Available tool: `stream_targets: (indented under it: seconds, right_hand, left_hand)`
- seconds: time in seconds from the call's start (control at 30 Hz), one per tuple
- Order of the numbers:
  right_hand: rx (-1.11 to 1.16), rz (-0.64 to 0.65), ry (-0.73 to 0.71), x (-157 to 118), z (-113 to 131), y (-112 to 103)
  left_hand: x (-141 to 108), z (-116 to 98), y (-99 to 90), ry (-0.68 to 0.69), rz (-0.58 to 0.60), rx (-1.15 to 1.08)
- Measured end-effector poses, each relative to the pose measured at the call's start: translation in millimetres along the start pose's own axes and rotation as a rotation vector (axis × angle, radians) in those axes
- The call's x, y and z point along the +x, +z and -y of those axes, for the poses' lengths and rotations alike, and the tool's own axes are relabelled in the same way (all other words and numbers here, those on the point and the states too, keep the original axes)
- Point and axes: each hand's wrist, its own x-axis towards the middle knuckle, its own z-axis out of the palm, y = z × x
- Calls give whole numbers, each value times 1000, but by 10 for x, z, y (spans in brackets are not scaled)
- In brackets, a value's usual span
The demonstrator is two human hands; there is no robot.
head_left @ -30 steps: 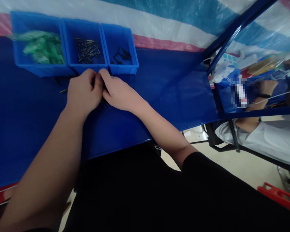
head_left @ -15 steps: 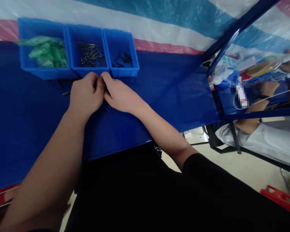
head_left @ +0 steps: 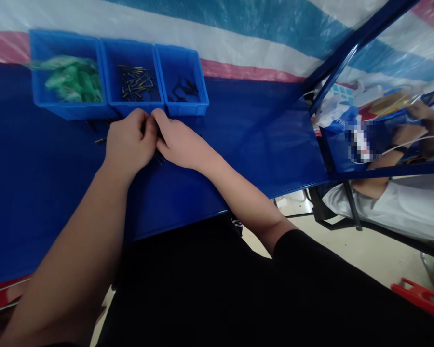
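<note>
While close together, both hands (head_left: 128,140) (head_left: 181,144) curled, contents indiscernible; slim brassy rods (head_left: 140,88) in an angular plastic bin (head_left: 130,50)

Cannot see between left hand (head_left: 130,140) and right hand (head_left: 181,143), near ten o'clock, or make out thin dark pieces (head_left: 159,158) below. Cannot read a pixelated patch (head_left: 361,142) at three, or follow a red plastic frame (head_left: 415,299) past the edge at four.
</note>
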Motion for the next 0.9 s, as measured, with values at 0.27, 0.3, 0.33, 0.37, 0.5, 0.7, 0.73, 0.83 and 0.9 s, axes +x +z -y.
stream_targets:
  seconds: [0.27, 0.3, 0.33, 0.37, 0.5, 0.7, 0.73, 0.83, 0.9]
  right_hand:
    - [12, -14, 17, 6, -19, 25]
    - [11, -12, 16, 7, -21, 26]
    - [10, -12, 14, 7, -21, 25]
    - [8, -11, 10, 7, -21, 24]
    - [1, -15, 7, 9, -20, 24]
    - [15, -20, 7, 10, -32, 37]
    - [12, -16, 10, 9, -32, 35]
    - [11, -13, 9, 7, -31, 28]
    - [15, -17, 1, 7, -33, 28]
  left_hand:
    - [1, 12, 2, -7, 1, 18]
    - [-1, 11, 1, -8, 2, 17]
    - [-3, 9, 0, -8, 2, 15]
    - [-4, 7, -1, -7, 1, 12]
    - [-5, -7, -6, -8, 4, 0]
    - [-3, -25, -18, -7, 10, 6]
    - [-5, -25, -18, -8, 14, 10]
    - [-10, -21, -10, -11, 4, 22]
    - [-10, -16, -3, -6, 1, 21]
